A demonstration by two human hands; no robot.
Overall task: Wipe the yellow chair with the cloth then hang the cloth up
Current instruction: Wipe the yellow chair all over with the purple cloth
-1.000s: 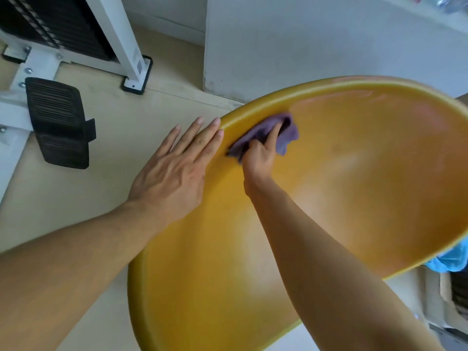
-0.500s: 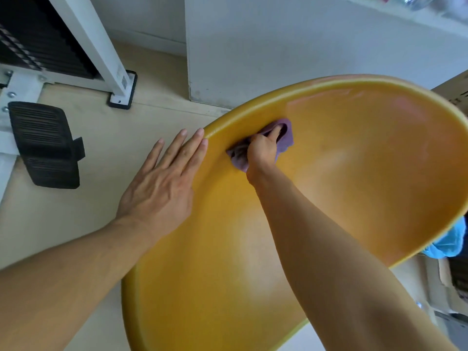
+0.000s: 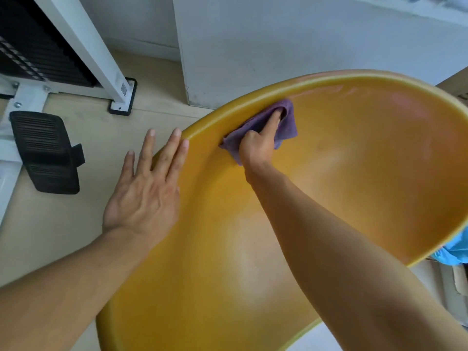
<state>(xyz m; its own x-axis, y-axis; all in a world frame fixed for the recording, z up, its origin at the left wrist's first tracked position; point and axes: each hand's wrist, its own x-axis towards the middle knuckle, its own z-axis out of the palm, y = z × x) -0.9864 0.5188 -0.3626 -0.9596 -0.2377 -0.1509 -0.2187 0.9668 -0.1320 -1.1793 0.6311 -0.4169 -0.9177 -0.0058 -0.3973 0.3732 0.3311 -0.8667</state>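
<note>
- Since the earlier frames the right hand [image 3: 258, 148] has slid the cloth [image 3: 287, 122] a little further along the chair's upper rim, away from the left hand; the index finger, curled a moment ago, is now stretched out over the fabric. The left hand [image 3: 144, 196] has barely shifted.
- Nearest the camera, both bare forearms reach forward, the right one crossing over the seat of the yellow chair [image 3: 354, 173].
- The left hand lies flat and open against the chair's left edge, fingers spread and pointing up and away, holding nothing. I judge it is bracing the shell.
- Further out, the right hand is closed on the purple cloth, bunched under the palm, the index finger pressing it into the inner curve just below the rim.
- The chair fills the middle and right of the view, its hollow side facing the camera. Its long axis runs from lower left to upper right, and the rim arcs across the top.
- Progress, as a judgement: wiping is under way along the upper left rim. Faint streaks show near the upper right rim, but which parts are clean I cannot tell. Hanging the cloth up is not yet done, and no hook or rail shows.
- Beyond lie the pale floor [image 3: 76, 236], a black pedal [image 3: 43, 150] on a white frame [image 3: 101, 64], and a grey wall [image 3: 278, 46].
</note>
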